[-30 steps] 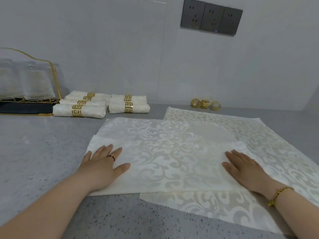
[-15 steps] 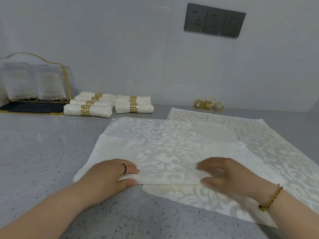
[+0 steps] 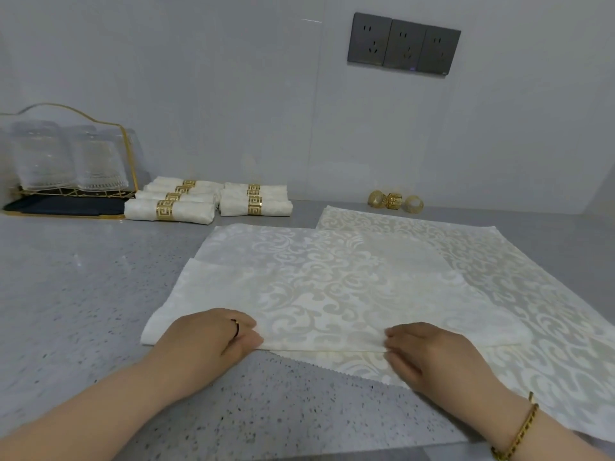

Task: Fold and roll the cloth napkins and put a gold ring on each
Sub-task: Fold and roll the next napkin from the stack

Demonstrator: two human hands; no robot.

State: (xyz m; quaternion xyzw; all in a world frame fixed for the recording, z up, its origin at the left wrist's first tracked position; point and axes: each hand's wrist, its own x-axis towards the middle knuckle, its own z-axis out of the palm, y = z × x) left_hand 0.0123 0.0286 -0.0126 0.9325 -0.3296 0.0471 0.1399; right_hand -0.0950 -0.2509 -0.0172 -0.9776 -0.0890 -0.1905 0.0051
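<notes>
Head view looks down on the grey speckled counter (image 3: pixel 83 294). Across its right half lies a spread napkin (image 3: pixel 532 294), flat, with one serrated edge toward me. On top of it, shifted left, is the folded napkin (image 3: pixel 316 287) I am working on. It is a wide band whose long axis runs left to right. Its near edge is directly under my fingers, and the rest stretches away toward the far wall. As I judge it, the roll has to go from near to far, with both hands turning that edge over together.

Finished rolls (image 3: pixel 206 201), each wearing a ring, sit far left by the wall. Three loose gold rings (image 3: pixel 394 201) wait far right, closer to my right hand but well apart from either hand.

My left hand (image 3: pixel 206 337) grips the near edge a little in from the left end, fingers curled over the top and thumb at the fold. My right hand (image 3: pixel 432 354) pinches the same edge right of centre, fingertips (image 3: pixel 396 332) bent onto the cloth. The right end lies beyond it, unheld, and may lag.
</notes>
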